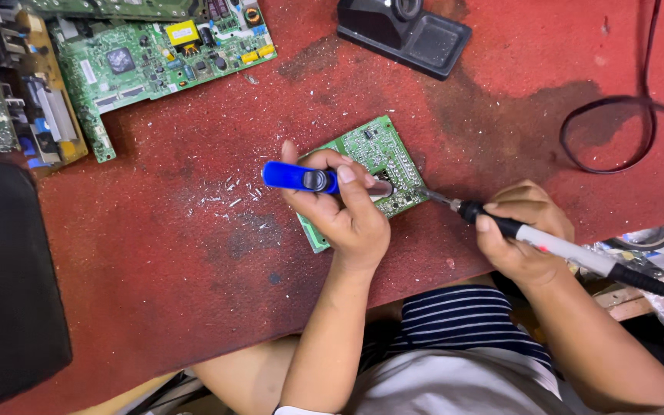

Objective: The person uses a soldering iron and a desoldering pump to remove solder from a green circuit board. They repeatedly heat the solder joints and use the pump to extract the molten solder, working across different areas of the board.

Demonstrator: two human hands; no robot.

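My left hand [343,219] is closed around a blue plastic desoldering pump [301,177], its metal nozzle lying over the small green circuit board [370,161] in the middle of the red worktop [194,253]. My right hand [524,230] is wrapped around the white-and-black handle of a soldering iron [547,242], whose thin tip touches the board's right edge, just beside the nozzle. I judge the step to be heating a joint on this board with the pump ready beside it; the next move, as I read it, calls for keeping the iron steady on one spot and the nozzle close to it. Left of the board the red surface holds only pale metal clippings [228,196], so there is room to shift the pump that way. Behind the board lies a black plastic stand [405,34]; further left, larger green circuit boards [163,54]. The worktop's near edge runs just below the board, close under my left wrist.
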